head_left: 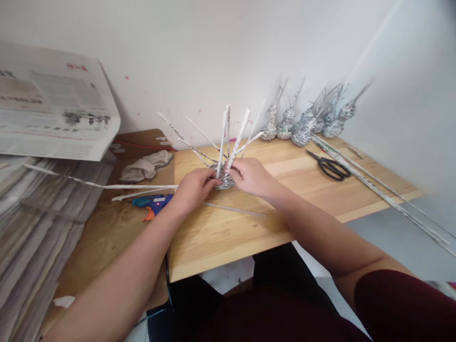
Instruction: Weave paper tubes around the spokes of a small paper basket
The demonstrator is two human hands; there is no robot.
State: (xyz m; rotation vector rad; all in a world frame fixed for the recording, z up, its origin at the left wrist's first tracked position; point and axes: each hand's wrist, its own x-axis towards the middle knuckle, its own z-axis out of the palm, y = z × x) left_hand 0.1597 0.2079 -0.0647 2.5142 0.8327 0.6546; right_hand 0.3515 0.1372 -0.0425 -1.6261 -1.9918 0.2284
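A small woven basket of rolled newspaper (225,184) sits on the wooden table, with several upright paper tubes (243,126) fanning out of it. My left hand (195,189) is closed on the basket's left side, thumb and fingers pinched at the weave. From beneath this hand a long paper tube (138,186) runs out to the left. My right hand (251,176) pinches at the right side, by the foot of a thick upright tube. The fingertips hide part of the weave.
A blue glue gun (156,204) with a red light lies left of my left hand, near a crumpled glove (147,166). A clear glue stick (237,209) lies in front. Rightward are black scissors (333,168), long paper tubes (377,190) and several woven gourd shapes (302,130). Newspapers (46,213) are stacked left.
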